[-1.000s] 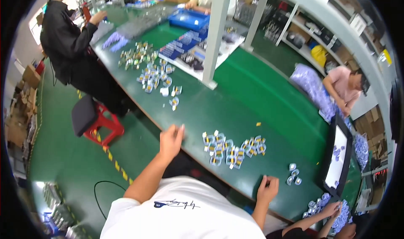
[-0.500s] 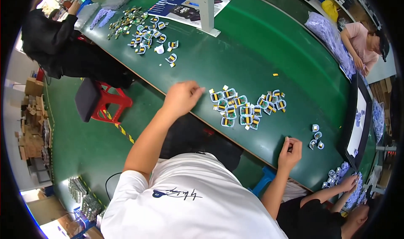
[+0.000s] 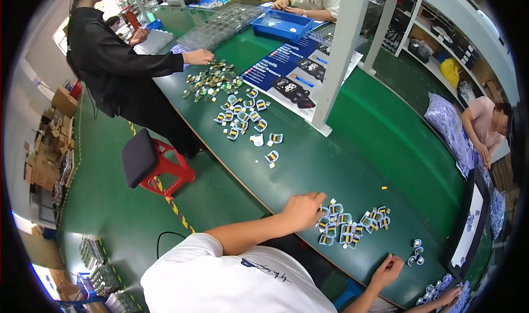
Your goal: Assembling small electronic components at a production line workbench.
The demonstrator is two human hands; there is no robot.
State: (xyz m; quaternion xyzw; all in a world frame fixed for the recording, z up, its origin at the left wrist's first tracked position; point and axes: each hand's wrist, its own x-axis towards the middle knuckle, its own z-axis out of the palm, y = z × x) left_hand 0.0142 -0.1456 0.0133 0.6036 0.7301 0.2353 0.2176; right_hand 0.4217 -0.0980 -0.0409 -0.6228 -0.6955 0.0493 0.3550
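My left hand [image 3: 302,211] is over the near left edge of a cluster of small light-blue plastic housings [image 3: 345,229]. Its fingers are bent and closed at the nearest pieces; what they hold, if anything, is hidden. Each housing carries a green circuit board, a black and yellow strip and a white tab. At the table's near edge my right hand [image 3: 387,270] is closed, thumb against fingertips, and I cannot make out anything between them. Just right of it lie several similar housings [image 3: 416,252]. A second cluster of these housings [image 3: 376,219] sits close to the first.
Farther left are more housings [image 3: 242,115] and a heap of green circuit boards [image 3: 212,82], where a co-worker in black [image 3: 110,54] reaches. A grey post [image 3: 341,54] rises beside a printed poster [image 3: 286,73]. A black-framed tray [image 3: 468,230] stands right; a red stool [image 3: 176,172] stands left.
The view has swung left and up, bringing in a blue tray and another person beyond the post. My left hand has moved right onto the cluster; my right hand stays closed near the table edge.
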